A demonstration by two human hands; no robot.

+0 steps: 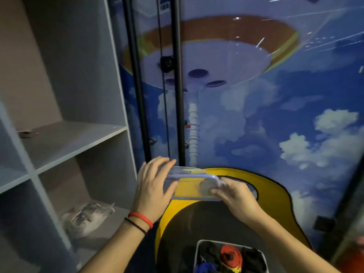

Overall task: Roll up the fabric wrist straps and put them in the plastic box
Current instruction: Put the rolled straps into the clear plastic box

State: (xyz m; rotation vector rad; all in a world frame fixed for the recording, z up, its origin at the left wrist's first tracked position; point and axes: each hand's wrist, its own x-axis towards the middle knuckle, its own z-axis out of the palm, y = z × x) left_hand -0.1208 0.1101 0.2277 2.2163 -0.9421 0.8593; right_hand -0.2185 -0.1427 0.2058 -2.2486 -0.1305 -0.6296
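both hands are raised in front of the chest with a clear plastic lid (192, 184) held between them, tilted and touching nothing else. the left hand (151, 186) wraps its left end: the fingers curl over the far edge and the thumb presses on the near face. the right hand (234, 196) pinches the right end, with the thumb on the near rim and the curled fingers behind it. a red band (140, 218) and a thin black cord (136, 225) circle the left wrist.

below the hands, at the bottom edge of the view and well apart from the lid, stands the plastic box (197, 253), open on top. rolled straps lie inside it: a red roll (230, 255) in the middle, black rolls (252, 260) beside it and a blue one (204, 268) at the near left. the box sits against a dark patch ringed by a yellow band (266, 186); i cannot tell whether that is a tabletop or part of the wall picture.

to the left is a grey shelf unit (78, 138), with a heap of clear plastic bags (88, 215) in a lower compartment. behind the hands a wall mural (295, 115) shows blue sky and white clouds, and two black poles (177, 85) run upright in front of it.
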